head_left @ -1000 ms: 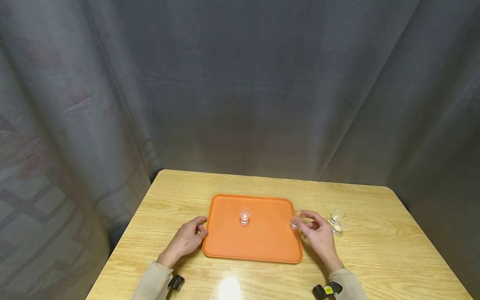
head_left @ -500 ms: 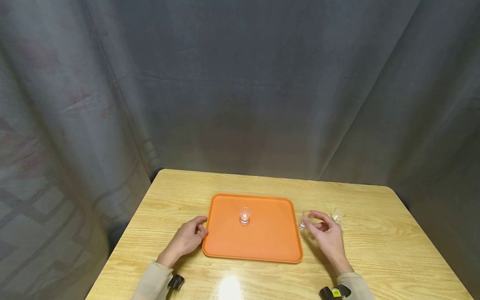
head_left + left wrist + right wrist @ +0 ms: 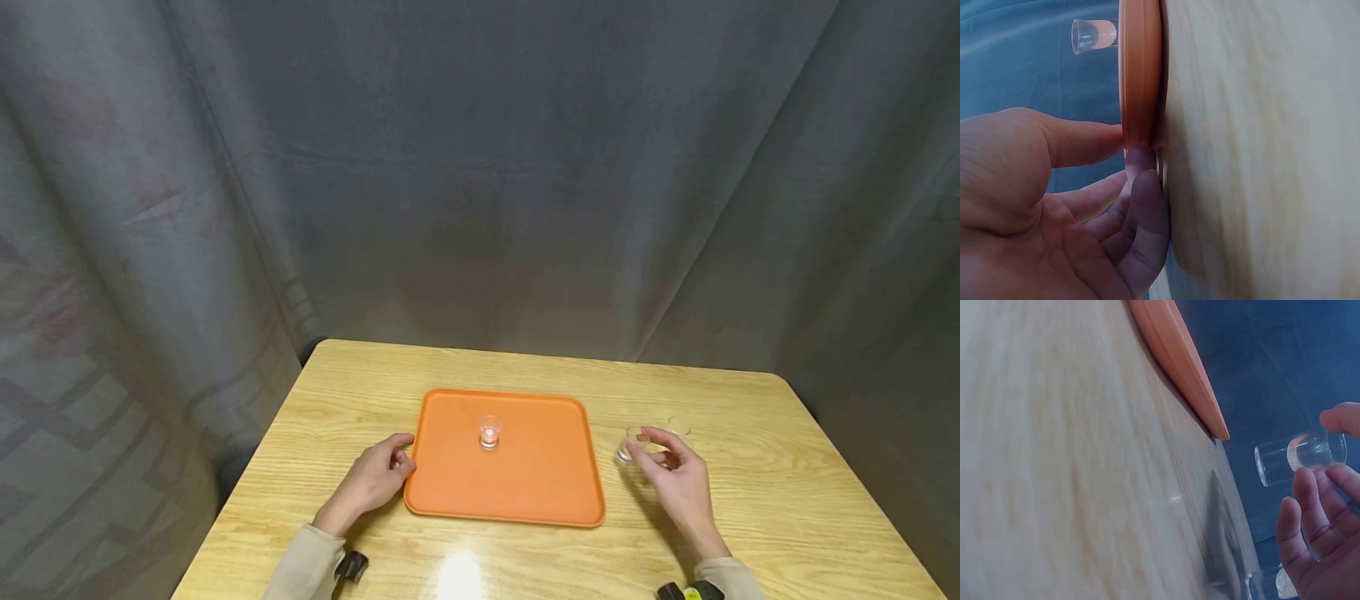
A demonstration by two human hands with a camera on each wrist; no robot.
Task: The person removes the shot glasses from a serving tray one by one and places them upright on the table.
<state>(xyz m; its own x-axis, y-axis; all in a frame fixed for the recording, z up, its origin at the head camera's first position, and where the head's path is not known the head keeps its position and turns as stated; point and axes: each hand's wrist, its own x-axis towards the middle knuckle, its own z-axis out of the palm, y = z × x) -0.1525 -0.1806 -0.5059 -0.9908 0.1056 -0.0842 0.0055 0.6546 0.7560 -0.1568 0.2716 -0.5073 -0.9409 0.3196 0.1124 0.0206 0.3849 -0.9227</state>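
An orange tray lies on the table. On it, a little above its middle in the head view, stands a small clear shot glass. My left hand grips the tray's left edge, the thumb on the rim and the fingers curled against its side in the left wrist view. To the right of the tray, my right hand pinches a second shot glass near its rim with thumb and fingertips. That glass is raised above the wood, its thick base tilted to the left.
Behind the right hand another clear glass shows only its rim; the hand covers the rest of that spot. Both hands work over a light wooden table. A grey curtain hangs right behind the table's far edge.
My right hand has moved right with its shot glass, from the tray's right edge to over the bare wood. The left hand, the tray and the glass on it stay put.
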